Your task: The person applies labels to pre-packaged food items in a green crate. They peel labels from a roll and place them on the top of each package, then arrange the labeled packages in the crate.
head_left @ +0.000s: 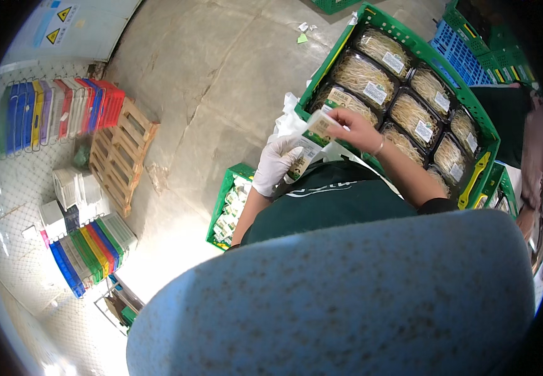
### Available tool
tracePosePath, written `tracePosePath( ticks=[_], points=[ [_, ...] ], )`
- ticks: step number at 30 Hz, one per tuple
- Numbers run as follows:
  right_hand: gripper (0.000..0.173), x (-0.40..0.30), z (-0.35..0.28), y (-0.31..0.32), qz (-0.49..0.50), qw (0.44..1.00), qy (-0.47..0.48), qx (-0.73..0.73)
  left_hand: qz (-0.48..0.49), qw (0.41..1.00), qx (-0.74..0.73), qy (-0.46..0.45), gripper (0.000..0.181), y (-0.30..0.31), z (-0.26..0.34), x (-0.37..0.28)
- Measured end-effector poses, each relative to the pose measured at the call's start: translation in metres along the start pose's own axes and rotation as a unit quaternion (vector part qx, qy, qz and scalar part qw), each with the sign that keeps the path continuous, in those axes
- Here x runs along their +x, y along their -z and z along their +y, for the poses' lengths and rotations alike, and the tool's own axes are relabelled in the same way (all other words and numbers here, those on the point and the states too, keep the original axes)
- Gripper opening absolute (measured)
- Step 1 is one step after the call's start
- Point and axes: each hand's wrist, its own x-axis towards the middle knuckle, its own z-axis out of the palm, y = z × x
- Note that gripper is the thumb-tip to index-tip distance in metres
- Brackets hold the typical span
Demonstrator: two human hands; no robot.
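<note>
My left hand (276,162), in a white glove, holds a stack of green and beige printed labels (301,162) close to the dark green apron. Bare, my right hand (357,129) grips one green and beige label (321,126) over the near left corner of a green plastic crate (490,123). Several black trays of bean sprouts (361,75) under clear film fill the crate, and most show a white printed sticker (376,92). On the tray nearest my right hand lies a beige and green label (339,97). White crumpled plastic (288,113) hangs at the crate's corner.
A smaller green crate (227,207) full of small packs stands on the floor to the left. Farther left are a wooden pallet (123,155) and stacked coloured crates (88,249). A blue crate (459,54) stands beyond the sprout crate; another person's arm (534,155) is at the right.
</note>
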Motion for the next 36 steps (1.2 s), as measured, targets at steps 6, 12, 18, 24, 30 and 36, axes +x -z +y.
tracePosePath(
  ticks=[6,12,18,24,30,36],
  points=[
    [0.017,-0.021,-0.010,-0.002,0.076,0.982,0.119,-0.124,-0.040,0.997,0.059,0.009,0.020,-0.035,0.007,0.025],
    [0.018,0.009,0.011,0.047,0.195,0.932,0.036,-0.305,0.022,0.982,0.185,0.012,0.014,-0.036,-0.011,0.036],
    [0.039,0.074,0.119,0.122,0.208,0.795,-0.069,-0.565,0.092,0.990,0.079,0.072,0.015,-0.022,-0.011,0.016],
    [0.064,0.058,0.130,0.102,0.265,0.736,-0.011,-0.624,0.093,0.993,-0.006,0.075,0.017,-0.023,-0.007,0.001],
    [0.060,0.041,0.091,0.093,0.130,0.919,-0.029,-0.372,0.067,0.998,-0.012,0.003,0.019,-0.051,0.004,0.011],
    [0.017,-0.025,0.002,0.048,0.055,0.991,0.072,-0.103,-0.052,0.984,0.128,0.114,0.020,-0.058,0.025,0.021]
  ],
)
